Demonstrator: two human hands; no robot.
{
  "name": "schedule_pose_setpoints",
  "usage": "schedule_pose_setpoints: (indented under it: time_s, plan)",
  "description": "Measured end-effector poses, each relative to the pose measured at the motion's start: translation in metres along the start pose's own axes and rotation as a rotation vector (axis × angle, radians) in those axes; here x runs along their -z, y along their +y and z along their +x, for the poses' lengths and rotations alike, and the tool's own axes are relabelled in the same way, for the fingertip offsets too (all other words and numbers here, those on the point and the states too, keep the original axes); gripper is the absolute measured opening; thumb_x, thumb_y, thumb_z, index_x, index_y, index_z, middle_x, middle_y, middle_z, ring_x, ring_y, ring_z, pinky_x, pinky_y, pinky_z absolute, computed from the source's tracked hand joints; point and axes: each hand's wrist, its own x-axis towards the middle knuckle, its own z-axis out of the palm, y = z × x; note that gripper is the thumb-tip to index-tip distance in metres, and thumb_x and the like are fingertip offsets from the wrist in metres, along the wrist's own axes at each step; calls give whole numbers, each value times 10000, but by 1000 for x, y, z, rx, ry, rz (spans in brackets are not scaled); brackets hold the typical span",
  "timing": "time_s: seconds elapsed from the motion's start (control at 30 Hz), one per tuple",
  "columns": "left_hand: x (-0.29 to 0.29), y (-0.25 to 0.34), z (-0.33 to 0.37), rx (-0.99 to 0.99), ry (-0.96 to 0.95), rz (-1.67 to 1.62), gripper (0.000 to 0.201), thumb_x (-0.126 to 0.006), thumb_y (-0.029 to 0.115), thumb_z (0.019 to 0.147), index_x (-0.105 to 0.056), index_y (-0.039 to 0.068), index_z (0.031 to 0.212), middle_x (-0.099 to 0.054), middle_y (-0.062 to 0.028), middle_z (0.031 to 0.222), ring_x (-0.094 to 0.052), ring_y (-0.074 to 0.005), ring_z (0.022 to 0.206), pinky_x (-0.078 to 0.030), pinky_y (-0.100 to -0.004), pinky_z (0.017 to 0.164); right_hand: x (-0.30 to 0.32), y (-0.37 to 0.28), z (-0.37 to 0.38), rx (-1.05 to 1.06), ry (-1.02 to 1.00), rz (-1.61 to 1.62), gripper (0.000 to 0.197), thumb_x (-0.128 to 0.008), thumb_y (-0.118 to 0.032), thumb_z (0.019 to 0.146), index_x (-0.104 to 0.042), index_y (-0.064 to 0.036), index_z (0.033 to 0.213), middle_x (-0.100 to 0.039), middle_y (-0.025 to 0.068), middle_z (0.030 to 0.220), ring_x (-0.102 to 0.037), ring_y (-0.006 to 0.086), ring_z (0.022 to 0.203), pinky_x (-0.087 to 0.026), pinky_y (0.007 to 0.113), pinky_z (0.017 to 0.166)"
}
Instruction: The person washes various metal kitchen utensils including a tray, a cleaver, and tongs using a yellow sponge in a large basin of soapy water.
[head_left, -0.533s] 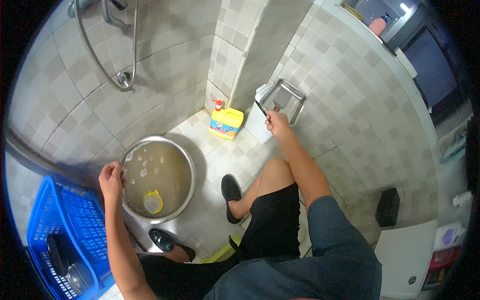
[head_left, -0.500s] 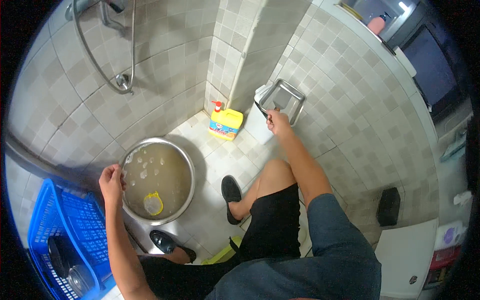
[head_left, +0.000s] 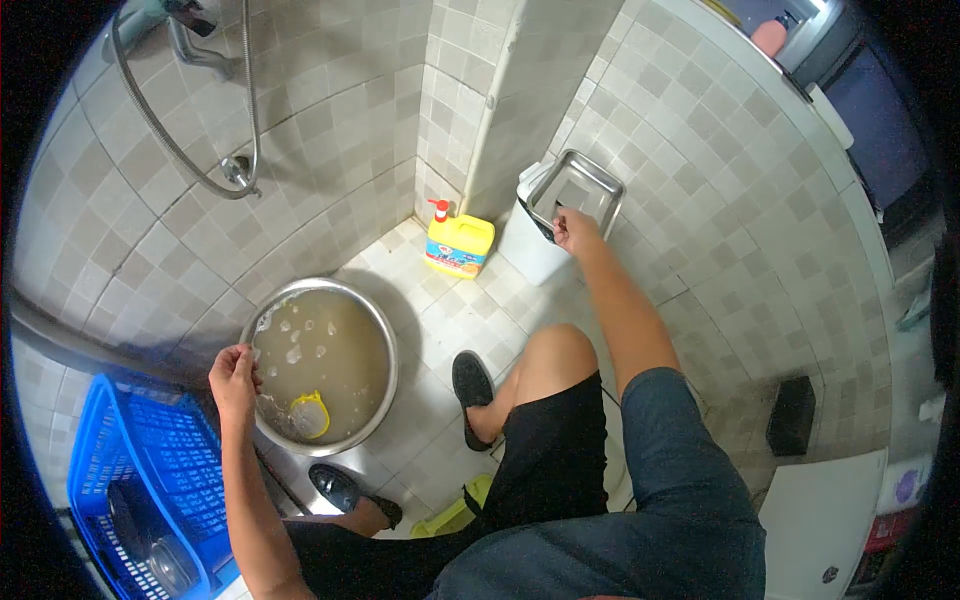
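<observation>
My right hand [head_left: 577, 232] is closed round the handle of a flat grey scraper [head_left: 572, 194]. Its blade lies over a rectangular metal tray [head_left: 606, 180], which rests tilted on top of a white bin [head_left: 530, 246]. At the left rim of a big round metal basin [head_left: 392, 365] is my left hand [head_left: 234, 380], fingers curled and pinched together; what they hold, if anything, is hidden. Cloudy brown water fills the basin, with several pale pieces floating in it. A yellow-rimmed round strainer [head_left: 310, 414] sits in the water near the front.
A yellow jug with a red pump [head_left: 459, 243] stands on the floor between basin and bin. The blue plastic basket [head_left: 150, 470] at lower left holds a clear container [head_left: 172, 565]. A shower hose [head_left: 180, 150] hangs on the wall. Something yellow-green [head_left: 450, 515] is by my legs.
The scraper and my right hand have shifted slightly, with the blade now lower over the tray. My left hand stays by the basin rim. The whole view has shifted a little.
</observation>
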Motion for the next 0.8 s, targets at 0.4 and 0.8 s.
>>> schedule_pose_setpoints:
  time_s: [0.4,0.8]
  plan:
    - [-5,12,-12,31,-6,53,151,-595,177,969,-613,27,980,-560,5,708,-489,-65,505,-381,-215,436,-16,33,-25,-109,5,354,160,-485,-67,947,-504,74,1019,-555,194,928,-603,309,831,-571,472,780]
    - [5,5,-18,-10,-13,79,159,-594,170,972,-621,14,986,-568,0,708,-494,-67,507,-396,-222,438,-12,35,-22,-61,32,381,255,-430,-131,1006,-449,97,1119,-539,211,1043,-579,318,952,-552,462,837]
